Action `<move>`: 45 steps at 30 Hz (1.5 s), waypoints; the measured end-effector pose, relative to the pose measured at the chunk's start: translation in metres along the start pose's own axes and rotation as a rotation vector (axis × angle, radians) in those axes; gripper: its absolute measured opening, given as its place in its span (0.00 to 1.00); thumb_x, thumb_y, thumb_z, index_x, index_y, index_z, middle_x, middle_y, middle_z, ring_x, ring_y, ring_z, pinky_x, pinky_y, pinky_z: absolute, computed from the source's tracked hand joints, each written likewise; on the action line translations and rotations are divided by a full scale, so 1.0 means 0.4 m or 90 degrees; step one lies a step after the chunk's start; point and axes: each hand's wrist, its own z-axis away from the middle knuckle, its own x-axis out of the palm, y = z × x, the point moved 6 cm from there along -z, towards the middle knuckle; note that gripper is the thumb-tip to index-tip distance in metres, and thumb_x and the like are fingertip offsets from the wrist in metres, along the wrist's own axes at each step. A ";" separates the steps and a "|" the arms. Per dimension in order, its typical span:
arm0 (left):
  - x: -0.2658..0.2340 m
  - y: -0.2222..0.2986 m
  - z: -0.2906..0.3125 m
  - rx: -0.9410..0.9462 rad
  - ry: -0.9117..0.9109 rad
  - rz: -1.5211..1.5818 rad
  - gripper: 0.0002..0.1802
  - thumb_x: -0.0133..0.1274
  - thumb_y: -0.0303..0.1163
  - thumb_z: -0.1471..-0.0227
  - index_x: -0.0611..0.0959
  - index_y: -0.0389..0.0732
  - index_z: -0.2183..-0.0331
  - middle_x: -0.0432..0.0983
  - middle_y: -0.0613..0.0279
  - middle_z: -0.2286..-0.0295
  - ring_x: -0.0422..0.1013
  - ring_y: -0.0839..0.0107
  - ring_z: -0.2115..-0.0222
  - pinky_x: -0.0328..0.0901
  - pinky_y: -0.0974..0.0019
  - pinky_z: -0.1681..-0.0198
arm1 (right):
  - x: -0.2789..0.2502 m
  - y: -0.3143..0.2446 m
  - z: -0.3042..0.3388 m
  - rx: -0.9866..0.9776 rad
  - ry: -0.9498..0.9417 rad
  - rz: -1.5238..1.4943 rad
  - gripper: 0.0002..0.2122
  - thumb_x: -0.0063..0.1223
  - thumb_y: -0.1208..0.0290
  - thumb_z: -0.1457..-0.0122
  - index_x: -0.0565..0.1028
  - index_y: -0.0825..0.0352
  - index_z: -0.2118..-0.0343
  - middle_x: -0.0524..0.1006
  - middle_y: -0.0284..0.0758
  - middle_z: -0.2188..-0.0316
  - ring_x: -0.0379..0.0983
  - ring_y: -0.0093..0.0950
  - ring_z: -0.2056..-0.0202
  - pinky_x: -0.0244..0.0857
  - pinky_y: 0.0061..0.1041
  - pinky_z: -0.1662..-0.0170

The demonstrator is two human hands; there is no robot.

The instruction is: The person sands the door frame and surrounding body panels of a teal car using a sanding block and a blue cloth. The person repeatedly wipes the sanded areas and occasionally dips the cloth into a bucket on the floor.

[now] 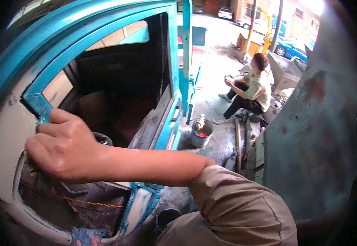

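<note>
Right hand point(65, 145) at nine o'clock, fingers curled beside cream panel point(5, 135), likewise nine o'clock; cannot tell whether grip pinches anything. Blue frame point(117, 26), eleven o'clock; seated person point(258, 88), two o'clock.

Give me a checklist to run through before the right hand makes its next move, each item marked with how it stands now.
1. Right hand at the cream panel, fingers curled: ok.
2. What the right hand grips, if anything: cannot tell; the inside of the fist is hidden.
3. Left hand in sight: not ok; it does not show in this view.
4. Orange-yellow wires below the forearm apart from the right hand: ok, though they lie exposed.
5. Other person out of the arm's way: ok, sitting low, well away from it.
6. Bucket upright on the floor: ok, with a pale cloth at its rim.
</note>
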 end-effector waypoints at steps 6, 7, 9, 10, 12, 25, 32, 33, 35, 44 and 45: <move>0.004 -0.005 0.156 -0.050 -0.087 -0.095 0.15 0.68 0.27 0.44 0.76 0.42 0.61 0.72 0.43 0.48 0.74 0.42 0.48 0.74 0.41 0.49 | 0.041 -0.014 -0.004 -0.041 0.040 0.004 0.08 0.56 0.65 0.56 0.68 0.61 0.80 0.66 0.26 0.86 0.68 0.28 0.81 0.58 0.34 0.72; -0.006 -0.002 0.164 -0.070 -0.089 -0.099 0.15 0.68 0.24 0.45 0.75 0.40 0.63 0.71 0.41 0.45 0.73 0.42 0.45 0.73 0.40 0.46 | 0.043 -0.013 -0.007 -0.074 0.054 0.000 0.08 0.56 0.65 0.57 0.68 0.61 0.81 0.66 0.25 0.86 0.68 0.28 0.81 0.58 0.34 0.72; -0.005 0.005 0.175 -0.117 -0.076 -0.096 0.15 0.69 0.24 0.46 0.76 0.40 0.65 0.72 0.41 0.46 0.73 0.42 0.45 0.73 0.40 0.46 | 0.045 -0.011 -0.003 -0.127 0.079 -0.005 0.09 0.56 0.64 0.60 0.68 0.60 0.82 0.66 0.25 0.87 0.68 0.27 0.82 0.57 0.33 0.73; -0.007 0.004 0.174 -0.129 -0.074 -0.104 0.16 0.70 0.24 0.47 0.76 0.41 0.65 0.73 0.41 0.46 0.73 0.42 0.46 0.73 0.40 0.47 | 0.049 -0.010 -0.005 -0.147 0.098 -0.008 0.09 0.56 0.63 0.61 0.68 0.60 0.83 0.66 0.24 0.88 0.68 0.27 0.83 0.57 0.33 0.74; -0.030 0.011 0.179 -0.132 -0.088 -0.122 0.18 0.70 0.28 0.47 0.75 0.44 0.62 0.74 0.42 0.47 0.73 0.43 0.47 0.72 0.40 0.47 | 0.065 -0.021 -0.003 -0.168 0.131 0.000 0.09 0.55 0.63 0.62 0.68 0.60 0.84 0.66 0.24 0.88 0.69 0.26 0.83 0.57 0.32 0.74; -0.003 0.046 0.027 -0.093 -0.013 -0.090 0.23 0.68 0.34 0.44 0.75 0.63 0.51 0.70 0.54 0.46 0.68 0.50 0.46 0.70 0.51 0.48 | -0.050 -0.023 0.066 0.135 -0.123 0.096 0.06 0.58 0.72 0.51 0.72 0.61 0.71 0.69 0.26 0.85 0.71 0.25 0.82 0.59 0.29 0.75; -0.077 0.000 -0.175 0.000 -0.019 -0.005 0.20 0.68 0.33 0.45 0.79 0.59 0.53 0.71 0.53 0.45 0.71 0.49 0.48 0.70 0.48 0.49 | -0.141 -0.072 0.203 0.260 -0.223 -0.035 0.12 0.72 0.77 0.54 0.74 0.62 0.75 0.75 0.33 0.82 0.70 0.32 0.82 0.58 0.31 0.75; -0.073 -0.015 -0.258 0.033 0.006 -0.009 0.21 0.68 0.32 0.46 0.79 0.58 0.53 0.71 0.53 0.45 0.71 0.49 0.49 0.70 0.47 0.50 | -0.156 -0.076 0.226 0.265 -0.235 -0.038 0.12 0.72 0.77 0.54 0.74 0.62 0.75 0.75 0.33 0.82 0.70 0.32 0.82 0.58 0.31 0.75; -0.081 -0.044 -0.455 0.032 -0.005 -0.039 0.22 0.68 0.29 0.48 0.80 0.53 0.53 0.73 0.49 0.48 0.73 0.48 0.50 0.72 0.46 0.50 | -0.172 -0.085 0.274 0.285 -0.246 -0.054 0.12 0.73 0.77 0.54 0.74 0.62 0.75 0.75 0.33 0.82 0.70 0.32 0.83 0.58 0.31 0.75; 0.112 -0.048 -0.850 0.083 0.038 -0.198 0.08 0.63 0.34 0.45 0.81 0.55 0.63 0.73 0.62 0.63 0.76 0.63 0.64 0.71 0.65 0.76 | -0.267 -0.080 0.365 0.422 -0.211 -0.080 0.11 0.67 0.77 0.59 0.76 0.61 0.72 0.76 0.35 0.80 0.69 0.38 0.80 0.60 0.35 0.73; 0.137 -0.034 -0.832 0.098 0.034 -0.200 0.04 0.60 0.35 0.41 0.81 0.55 0.64 0.73 0.63 0.64 0.76 0.66 0.65 0.69 0.68 0.79 | -0.273 -0.075 0.393 0.447 -0.221 -0.072 0.10 0.69 0.77 0.55 0.76 0.62 0.72 0.76 0.36 0.81 0.67 0.38 0.81 0.60 0.35 0.74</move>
